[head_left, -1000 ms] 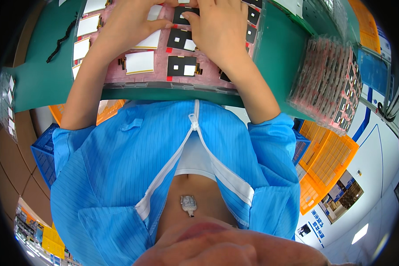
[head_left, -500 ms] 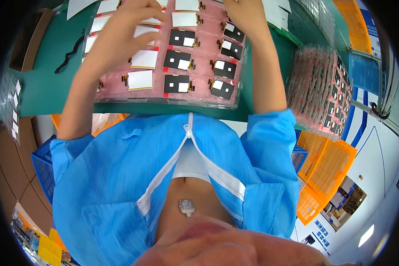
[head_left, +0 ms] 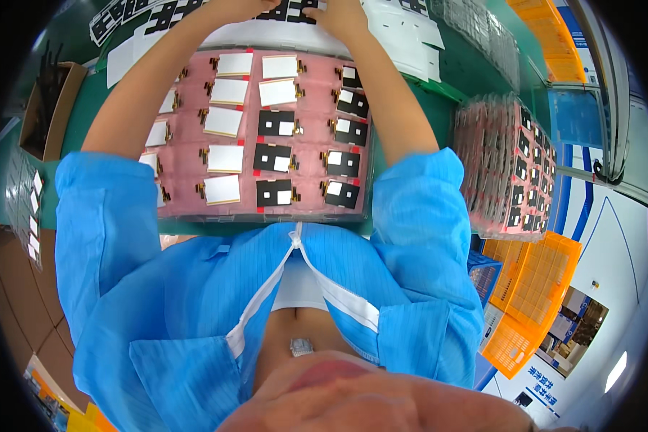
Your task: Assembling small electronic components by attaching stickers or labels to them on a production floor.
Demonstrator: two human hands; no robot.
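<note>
Black cut-out pieces (head_left: 302,12) lie at the very top of my head view, on white sheets (head_left: 259,34) just past the far edge of the pink tray (head_left: 313,93). My left hand (head_left: 234,10) and right hand (head_left: 343,20) have come to them from either side. A second ago both were over the tray, busy at one column of panels; half a second ago they were spreading apart across it. Now the tray sits lower in view, and more of the green bench (head_left: 439,119) shows beyond it. Its near three black-faced panels (head_left: 265,162) in that column look as they did half a second ago, with two white-faced panels (head_left: 279,67) behind.

The piece by my right thumb seems to run lengthwise away from my body, nearly straight up the view; its far end is cut off, so I can't tell which way it points. That thumb lies at its side, but my other right fingertips are out of sight, and my left ones are too cropped: I can't tell whether the fingers of either hand are together or apart.
</note>
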